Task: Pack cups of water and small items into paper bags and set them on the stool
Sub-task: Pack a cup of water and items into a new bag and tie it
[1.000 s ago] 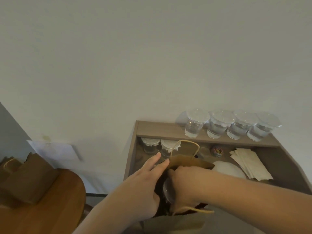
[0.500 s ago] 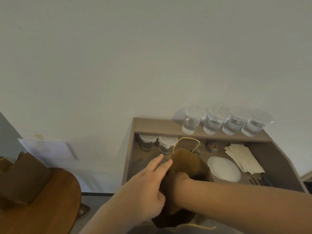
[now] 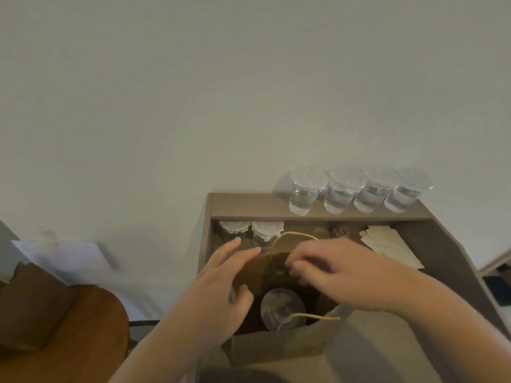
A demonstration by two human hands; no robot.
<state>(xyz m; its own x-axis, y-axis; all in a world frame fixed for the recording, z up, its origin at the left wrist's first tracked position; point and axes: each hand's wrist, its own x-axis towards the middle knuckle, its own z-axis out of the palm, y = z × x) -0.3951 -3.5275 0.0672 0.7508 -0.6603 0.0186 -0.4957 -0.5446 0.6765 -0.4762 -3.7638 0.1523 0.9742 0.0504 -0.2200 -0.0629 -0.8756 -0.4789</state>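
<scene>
Nearest, at the bottom of the view: a brown paper bag [image 3: 276, 352], upright, mouth open, at the front of a grey-brown shelf unit [image 3: 205, 244]. Inside, low down, a lidded clear cup [image 3: 282, 305], upright. Across the cup's near side, the bag's near handle [image 3: 312, 316], drooping over the opening.

On the bag's left rim, the left hand [image 3: 221, 286]: thumb hooked inside the rim, fingers [image 3: 243, 248] nearly straight along the outside, paper pinched between. Over the mouth from the right, the right hand [image 3: 340, 275], fingers curled down beside the far rim, blurred; impossible to tell whether gripping anything. Just behind both hands, the far handle [image 3: 293, 234], looped upward.

Further back, in the unit's sunken tray: two lidded cups [image 3: 266, 230] side by side at the back left, a small round colourful item [image 3: 340, 232] near the middle, a fanned stack of napkins [image 3: 392, 247] at the right. Above these, on the back ledge [image 3: 249, 207], four cups of water [image 3: 340, 193] in a close row against the wall.

Off to the left, well apart from the unit: a round wooden stool [image 3: 91, 333] with a second brown bag [image 3: 33, 302] on top. Behind that, a white sheet [image 3: 63, 254] against the wall.
</scene>
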